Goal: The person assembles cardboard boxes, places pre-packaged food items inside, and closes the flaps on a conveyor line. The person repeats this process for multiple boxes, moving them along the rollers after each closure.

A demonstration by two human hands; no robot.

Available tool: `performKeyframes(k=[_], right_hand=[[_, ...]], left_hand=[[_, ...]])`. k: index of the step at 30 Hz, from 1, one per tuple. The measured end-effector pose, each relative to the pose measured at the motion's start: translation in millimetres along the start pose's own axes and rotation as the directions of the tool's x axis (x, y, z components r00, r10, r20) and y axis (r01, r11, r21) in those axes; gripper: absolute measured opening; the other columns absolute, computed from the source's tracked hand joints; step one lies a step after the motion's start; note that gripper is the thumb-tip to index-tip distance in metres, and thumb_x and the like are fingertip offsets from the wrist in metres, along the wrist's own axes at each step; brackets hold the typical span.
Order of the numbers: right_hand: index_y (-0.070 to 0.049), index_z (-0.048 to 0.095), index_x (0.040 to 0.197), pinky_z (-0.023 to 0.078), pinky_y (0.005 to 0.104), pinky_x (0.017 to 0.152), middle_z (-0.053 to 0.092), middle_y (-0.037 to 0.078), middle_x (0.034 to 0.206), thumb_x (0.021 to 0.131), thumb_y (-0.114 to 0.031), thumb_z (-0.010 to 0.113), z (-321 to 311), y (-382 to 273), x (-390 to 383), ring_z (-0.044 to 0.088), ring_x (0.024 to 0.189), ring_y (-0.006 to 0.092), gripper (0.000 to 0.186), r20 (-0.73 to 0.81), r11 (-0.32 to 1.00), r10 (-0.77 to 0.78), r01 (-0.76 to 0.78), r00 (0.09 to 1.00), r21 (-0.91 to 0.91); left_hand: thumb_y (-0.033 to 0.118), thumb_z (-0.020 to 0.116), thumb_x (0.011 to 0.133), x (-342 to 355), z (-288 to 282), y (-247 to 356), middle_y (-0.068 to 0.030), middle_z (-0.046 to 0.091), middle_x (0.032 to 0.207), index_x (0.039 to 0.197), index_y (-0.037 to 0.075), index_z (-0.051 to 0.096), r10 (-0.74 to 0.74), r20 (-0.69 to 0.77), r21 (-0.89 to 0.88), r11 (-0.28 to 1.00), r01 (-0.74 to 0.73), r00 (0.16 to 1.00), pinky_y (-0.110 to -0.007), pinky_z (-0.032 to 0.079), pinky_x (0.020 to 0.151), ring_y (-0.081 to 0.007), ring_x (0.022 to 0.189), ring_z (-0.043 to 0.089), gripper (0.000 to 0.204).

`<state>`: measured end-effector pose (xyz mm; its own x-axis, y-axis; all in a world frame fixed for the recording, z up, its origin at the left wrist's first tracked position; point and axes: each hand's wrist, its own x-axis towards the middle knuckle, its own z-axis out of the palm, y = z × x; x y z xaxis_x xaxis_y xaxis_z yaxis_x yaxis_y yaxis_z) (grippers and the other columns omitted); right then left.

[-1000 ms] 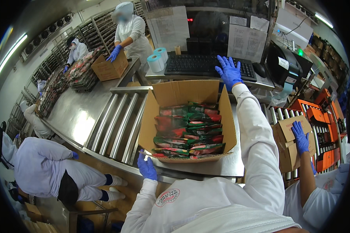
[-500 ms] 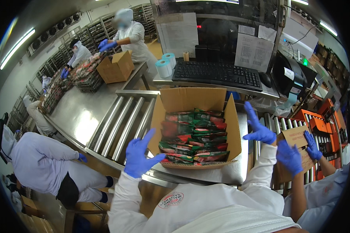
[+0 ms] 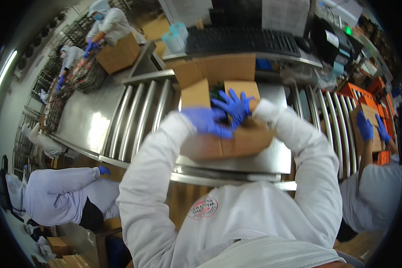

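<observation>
Both my gloved hands lie over a brown cardboard box (image 3: pixel 201 149) on the metal roller table. My left hand (image 3: pixel 206 121), blurred, has its fingers stretched out across the left side flap (image 3: pixel 194 95). Spread fingers of my right hand (image 3: pixel 234 106) rest on the right side flap (image 3: pixel 249 89). The two side flaps are turned inward, and the far flap (image 3: pixel 228 68) stands up at the back. Between the side flaps a little of the dark green packets (image 3: pixel 215 96) shows; most of the contents are hidden.
Metal rollers (image 3: pixel 140 116) lie left of the box, more rollers (image 3: pixel 337 120) to its right. Beyond the box are a black keyboard (image 3: pixel 243 42), label rolls (image 3: pixel 175 38) and a label printer (image 3: pixel 328 40). A co-worker's gloved hands (image 3: pixel 365 126) handle another carton at the right.
Both hands have come inward over the box from its sides. The side flaps have been folded in, covering most of the packets. The view has tilted down.
</observation>
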<state>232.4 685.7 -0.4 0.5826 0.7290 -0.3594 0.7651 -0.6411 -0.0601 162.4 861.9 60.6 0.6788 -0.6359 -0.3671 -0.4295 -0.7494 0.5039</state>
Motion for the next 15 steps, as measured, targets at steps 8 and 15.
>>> performKeyframes(k=[8, 15], right_hand=[[-0.009, 0.063, 0.104, 0.047, 0.0246, 0.081, 0.063, 0.002, 0.107, 0.087, -0.025, 0.061, -43, 127, -54, 0.063, 0.088, 0.0121, 0.023, -0.461, 0.157, 0.135, 0.44, 0.877, 0.884], [-0.011, 0.058, 0.11, 0.044, 0.0352, 0.085, 0.058, 0.01, 0.106, 0.082, -0.026, 0.059, 82, 387, -211, 0.056, 0.098, 0.0236, 0.031, -0.355, 0.415, 0.901, 0.73, -0.248, 0.543]], left_hand=[[0.069, 0.069, 0.054, 49, 31, -28, -0.0112, 0.052, 0.112, 0.137, 0.031, 0.039, -0.142, -0.629, 0.419, 0.766, 0.487, 0.765, -0.042, 0.046, 0.077, -0.0332, 0.094, 0.053, 0.096], [0.052, 0.05, 0.085, 79, 51, -30, -0.01, 0.05, 0.12, 0.141, 0.031, 0.031, 0.163, -0.86, 0.488, 0.541, 0.685, 0.484, -0.061, 0.025, 0.099, -0.0334, 0.11, 0.048, 0.063]])
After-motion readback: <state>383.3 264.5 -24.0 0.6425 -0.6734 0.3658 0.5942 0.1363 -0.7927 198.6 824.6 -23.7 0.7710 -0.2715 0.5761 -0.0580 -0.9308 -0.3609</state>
